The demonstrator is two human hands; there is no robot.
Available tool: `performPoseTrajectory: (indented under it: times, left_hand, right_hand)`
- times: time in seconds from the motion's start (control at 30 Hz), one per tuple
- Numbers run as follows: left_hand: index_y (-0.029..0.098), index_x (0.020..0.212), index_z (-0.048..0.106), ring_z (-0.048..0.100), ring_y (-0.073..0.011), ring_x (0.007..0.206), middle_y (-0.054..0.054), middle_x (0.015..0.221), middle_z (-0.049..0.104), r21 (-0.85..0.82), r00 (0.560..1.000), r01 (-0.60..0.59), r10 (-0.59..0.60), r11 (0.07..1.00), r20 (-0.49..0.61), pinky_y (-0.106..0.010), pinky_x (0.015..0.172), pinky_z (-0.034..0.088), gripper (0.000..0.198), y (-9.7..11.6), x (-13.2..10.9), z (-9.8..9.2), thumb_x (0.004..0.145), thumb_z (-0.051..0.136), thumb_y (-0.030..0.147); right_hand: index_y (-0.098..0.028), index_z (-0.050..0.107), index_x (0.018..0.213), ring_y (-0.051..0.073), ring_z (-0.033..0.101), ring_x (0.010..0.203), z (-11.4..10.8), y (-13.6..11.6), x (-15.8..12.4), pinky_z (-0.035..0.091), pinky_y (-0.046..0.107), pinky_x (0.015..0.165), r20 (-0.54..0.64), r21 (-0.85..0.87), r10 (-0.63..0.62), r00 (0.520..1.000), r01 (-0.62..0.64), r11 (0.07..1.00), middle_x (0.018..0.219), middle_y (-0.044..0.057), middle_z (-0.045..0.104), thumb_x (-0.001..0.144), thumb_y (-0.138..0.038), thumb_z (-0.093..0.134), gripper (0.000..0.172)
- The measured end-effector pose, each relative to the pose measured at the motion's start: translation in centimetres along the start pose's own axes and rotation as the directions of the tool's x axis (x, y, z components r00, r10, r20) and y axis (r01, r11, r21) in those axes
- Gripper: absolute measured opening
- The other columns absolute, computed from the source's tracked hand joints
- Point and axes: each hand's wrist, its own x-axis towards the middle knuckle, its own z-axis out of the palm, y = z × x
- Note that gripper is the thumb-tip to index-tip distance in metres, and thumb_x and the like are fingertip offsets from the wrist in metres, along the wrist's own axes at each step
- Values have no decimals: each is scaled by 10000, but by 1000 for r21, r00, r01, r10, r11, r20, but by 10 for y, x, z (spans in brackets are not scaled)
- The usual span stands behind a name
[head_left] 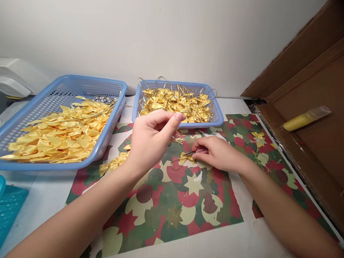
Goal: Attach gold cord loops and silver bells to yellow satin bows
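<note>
My right hand [215, 153] rests on the patterned paper [175, 205], fingers closed on a thin tool, probably tweezers [196, 152], whose tip pins a small gold ribbon bow [186, 158] with a gold cord loop. My left hand [152, 139] hovers raised above the paper just left of that bow, thumb and forefinger pinched together; I cannot make out anything between them. Another gold bow [113, 165] lies on the paper under my left wrist.
A large blue basket [12, 132] of plain gold bows sits at the left. A smaller blue basket [217, 117] of bows with cord loops stands behind my hands. A cardboard box [318, 145] holding a yellow tube [305, 118] fills the right. A teal basket [4, 208] pokes in at lower left.
</note>
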Motion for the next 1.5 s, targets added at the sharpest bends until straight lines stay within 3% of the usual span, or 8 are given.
performPoseTrajectory:
  times: [0.27,0.4,0.53,0.6,0.87,1.07,1.33,1.5]
  left_hand:
    - [207,551,638,500,-111,429,14,473,570,105,969,40,-64,994,239,-231,414,374,310,4,13,-18,840,617,319]
    - [200,499,610,416,-99,366,10,466,552,450,634,4,-350,893,689,-248,358,257,328,4,16,-39,798,612,334]
    - [196,468,563,385,-101,365,28,427,497,594,277,-71,-556,801,784,-252,374,228,264,7,-1,-32,724,623,216]
    - [197,468,555,425,-112,377,28,441,518,638,193,-54,-619,768,762,-243,376,255,239,11,-11,-21,681,661,197]
    - [220,545,630,501,-148,439,10,494,602,659,401,-107,-575,744,714,-252,409,280,169,5,-11,-23,706,648,268]
    - [215,638,663,510,-156,513,-6,571,623,607,544,-209,-425,767,724,-256,479,318,171,-4,1,-28,765,548,221]
    - [181,949,606,541,-126,580,-5,760,618,245,778,157,-272,957,567,-224,519,410,195,-12,5,-8,858,489,308]
    - [176,900,555,571,-117,487,-5,683,623,50,526,637,-481,770,701,-203,434,420,219,-18,0,2,829,498,376]
  right_hand:
    - [-201,638,904,166,631,746,-18,13,-8,423,254,635,40,29,107,994,-108,994,835,17,694,818,-248,646,98]
    - [-189,637,928,215,639,884,-18,25,-8,451,289,699,-91,-85,182,979,-190,978,959,58,689,825,-231,645,111]
    - [-172,629,912,251,604,972,-11,33,-3,463,334,776,-162,-179,170,972,-198,964,1009,82,659,830,-229,663,105]
    - [-169,633,906,262,583,1015,-9,38,-2,460,359,836,-163,-189,141,976,-171,967,1027,87,646,829,-223,671,101]
    - [-188,622,904,215,539,933,7,15,-6,411,326,806,-180,-161,-157,971,128,979,973,38,640,771,-224,742,184]
    - [-175,618,806,186,487,780,42,-1,-2,308,323,701,-158,-411,-489,858,393,822,803,36,619,910,-170,565,116]
    - [-203,522,879,164,540,844,15,9,-5,394,305,754,-349,-31,-543,764,570,821,891,45,618,932,-60,388,202]
    - [-205,537,862,154,537,835,-3,3,-13,391,315,781,-289,36,-562,775,595,803,894,31,647,913,-50,430,195]
